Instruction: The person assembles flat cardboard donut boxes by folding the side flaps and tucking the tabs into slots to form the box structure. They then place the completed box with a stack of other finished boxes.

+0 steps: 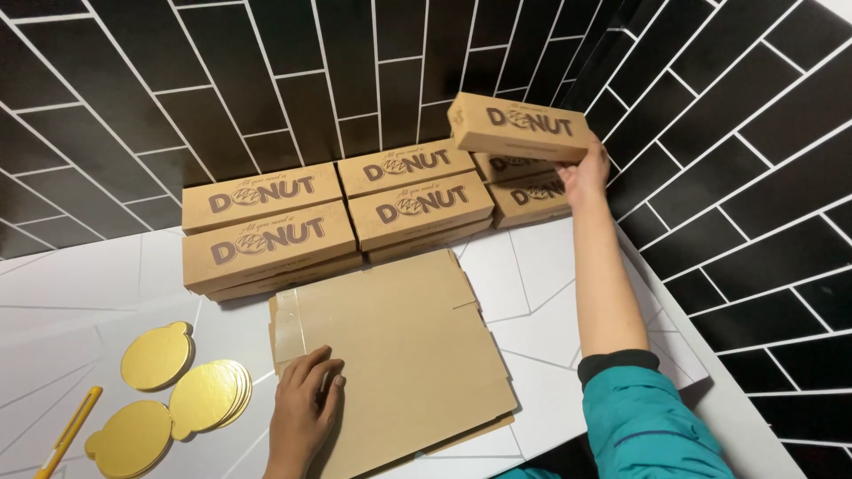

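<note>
Right hand (584,174) is gripping a long brown cardboard donut box (517,126) from below, holding it up over the stacked brown boxes (337,213) against the black tiled wall (266,80). Left hand (304,408) lies flat and open on the flattened cardboard sheets (408,355), grasping nothing. Round gold cake boards (177,395) lie just left of it.

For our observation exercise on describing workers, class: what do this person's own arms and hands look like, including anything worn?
Both hands are bare: no gloves, and no rings or watch visible. The right hand leads to a forearm uncovered up to a teal sleeve, pushed up near the elbow, with a dark inner cuff at its edge. The left hand shows only to the wrist, with no sleeve in view.
</note>
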